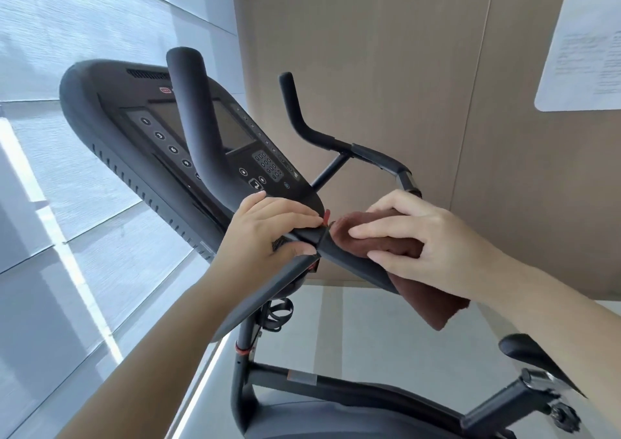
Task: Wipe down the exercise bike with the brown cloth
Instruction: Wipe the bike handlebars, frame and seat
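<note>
The black exercise bike fills the middle of the view, its console tilted at upper left and its handlebars curving up on both sides. My right hand grips the folded brown cloth wrapped over the near handlebar bar, fingers curled over the top. My left hand holds the same bar just left of the cloth, thumb underneath, fingertips by a small red tab.
A beige panel wall with a white printed sheet stands behind the bike. Window blinds run along the left. The saddle and its adjuster post sit at lower right, a bottle cage below the bar.
</note>
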Demonstrator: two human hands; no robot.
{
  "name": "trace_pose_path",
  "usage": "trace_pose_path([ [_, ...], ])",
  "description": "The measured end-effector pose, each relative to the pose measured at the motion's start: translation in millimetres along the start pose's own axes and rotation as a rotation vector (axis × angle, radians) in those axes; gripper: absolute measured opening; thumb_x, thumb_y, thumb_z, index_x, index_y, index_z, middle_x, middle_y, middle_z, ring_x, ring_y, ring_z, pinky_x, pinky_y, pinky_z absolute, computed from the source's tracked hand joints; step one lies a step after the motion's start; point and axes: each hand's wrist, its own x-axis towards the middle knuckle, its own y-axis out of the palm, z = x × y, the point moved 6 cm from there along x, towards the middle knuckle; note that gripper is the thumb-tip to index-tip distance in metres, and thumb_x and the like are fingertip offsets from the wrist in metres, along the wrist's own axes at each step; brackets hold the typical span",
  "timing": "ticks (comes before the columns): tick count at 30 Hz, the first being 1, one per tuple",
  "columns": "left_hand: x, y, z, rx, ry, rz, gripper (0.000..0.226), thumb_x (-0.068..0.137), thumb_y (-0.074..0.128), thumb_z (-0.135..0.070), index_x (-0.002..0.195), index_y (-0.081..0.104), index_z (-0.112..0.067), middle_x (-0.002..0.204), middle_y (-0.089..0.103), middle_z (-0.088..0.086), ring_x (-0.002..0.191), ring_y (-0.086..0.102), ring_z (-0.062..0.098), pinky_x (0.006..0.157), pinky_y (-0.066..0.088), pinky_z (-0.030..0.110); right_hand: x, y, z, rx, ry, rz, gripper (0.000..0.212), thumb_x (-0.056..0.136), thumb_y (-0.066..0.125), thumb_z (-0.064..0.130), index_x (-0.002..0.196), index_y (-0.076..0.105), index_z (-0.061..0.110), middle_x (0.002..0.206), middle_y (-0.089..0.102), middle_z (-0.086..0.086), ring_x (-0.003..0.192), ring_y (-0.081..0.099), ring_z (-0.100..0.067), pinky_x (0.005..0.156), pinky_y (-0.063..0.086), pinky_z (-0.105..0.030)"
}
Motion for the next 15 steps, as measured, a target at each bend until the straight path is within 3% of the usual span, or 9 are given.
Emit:
trace_pose_path([
  [3, 1, 0, -2, -0.037, 0.003, -0.037, 0.029, 0.073, 0.063, -0.034, 0.088, 0.071, -0.011, 0.096, 0.069, -0.001, 0.088, 0.056, 0.009, 0.087, 0.031, 0.037, -28, -7, -4, -0.081, -0.021, -0.086, 0.028, 0.078, 0.066, 0.018, 0.105, 0.068, 0.027, 0.105, 0.058, -0.002, 0.099, 0.056, -0.019, 0.088, 0.045, -0.033],
  [6, 3, -1, -4, -0.053, -0.013, -0.063, 0.031, 0.073, 0.058, -0.037, 0.084, 0.072, -0.011, 0.093, 0.069, -0.002, 0.086, 0.053, 0.007, 0.085, 0.03, 0.035, -10, -1, 6, -0.115, -0.032, -0.121, 0.024, 0.079, 0.069, 0.016, 0.103, 0.07, 0.021, 0.101, 0.059, -0.007, 0.094, 0.056, -0.026, 0.084, 0.047, -0.041],
  [10, 4, -2, -5, 0.016, 0.03, -0.022, 0.039, 0.075, 0.055, -0.047, 0.088, 0.07, -0.013, 0.096, 0.068, -0.003, 0.087, 0.054, 0.01, 0.083, 0.031, 0.034, 5, 11, 27, -0.281, -0.106, -0.167, 0.023, 0.081, 0.066, 0.022, 0.104, 0.07, 0.02, 0.101, 0.06, -0.009, 0.089, 0.055, -0.029, 0.079, 0.048, -0.041],
  [13, 1, 1, -5, 0.086, 0.054, -0.012, 0.053, 0.081, 0.04, -0.057, 0.094, 0.068, -0.014, 0.099, 0.068, -0.001, 0.097, 0.056, 0.016, 0.088, 0.03, 0.036, -26, 10, 22, -0.371, -0.127, -0.246, 0.024, 0.083, 0.063, 0.023, 0.105, 0.069, 0.018, 0.102, 0.059, -0.012, 0.091, 0.055, -0.029, 0.081, 0.048, -0.038],
  [15, 0, 1, -5, 0.09, 0.062, -0.03, 0.051, 0.081, 0.042, -0.056, 0.094, 0.068, -0.014, 0.096, 0.069, 0.0, 0.096, 0.058, 0.02, 0.09, 0.027, 0.035, -46, 11, 21, -0.456, -0.115, -0.327, 0.023, 0.085, 0.061, 0.024, 0.105, 0.07, 0.016, 0.102, 0.058, -0.016, 0.092, 0.055, -0.032, 0.081, 0.047, -0.036],
])
